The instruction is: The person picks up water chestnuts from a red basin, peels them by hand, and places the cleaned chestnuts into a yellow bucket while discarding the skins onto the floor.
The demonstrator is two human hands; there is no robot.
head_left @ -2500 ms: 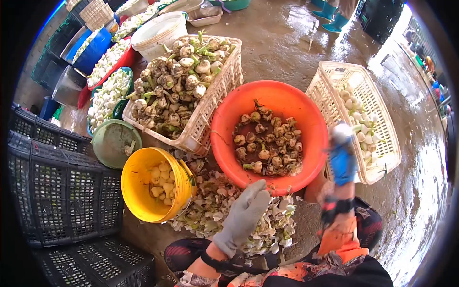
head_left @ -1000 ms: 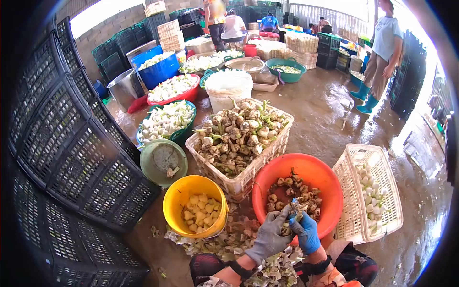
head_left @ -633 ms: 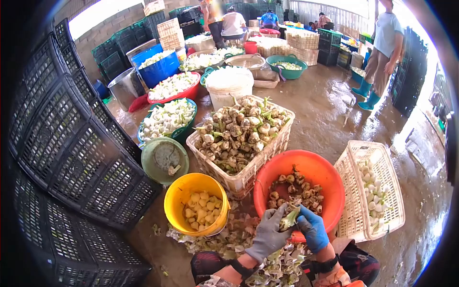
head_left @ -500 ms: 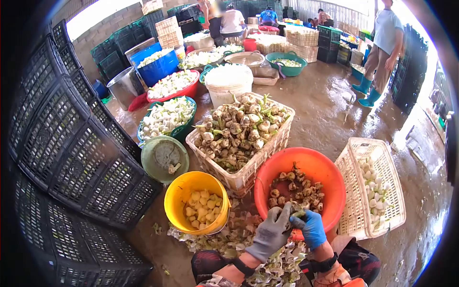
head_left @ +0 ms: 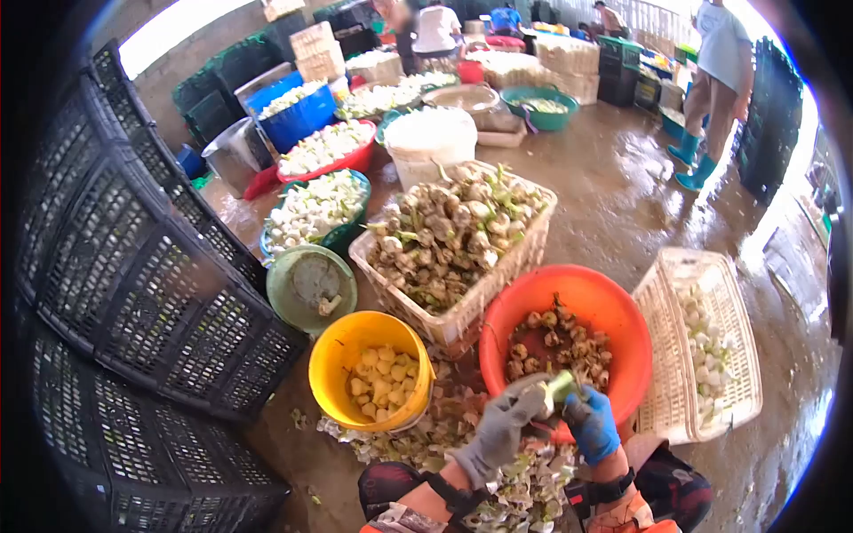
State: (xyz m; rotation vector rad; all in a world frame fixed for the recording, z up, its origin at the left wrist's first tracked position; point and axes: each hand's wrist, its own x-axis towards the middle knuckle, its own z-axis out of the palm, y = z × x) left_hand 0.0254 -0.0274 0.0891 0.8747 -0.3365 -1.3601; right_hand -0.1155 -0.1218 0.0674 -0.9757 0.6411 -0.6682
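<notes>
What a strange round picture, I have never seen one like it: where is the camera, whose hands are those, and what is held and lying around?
There is no machine here. A person wears one camera on the head, looking forward and down, so the lens bends the view into a circle. The two hands at the bottom are that person's own: the left hand in a grey glove, the right hand in a blue one. Together they hold a pale green bulb, slightly blurred.

On the wet floor in front stand an orange tub with brown bulbs, a yellow bucket with yellow pieces, a white crate heaped with muddy bulbs, and a white basket of clean white ones. Peelings lie under the hands. Black crates are stacked on the left.
</notes>
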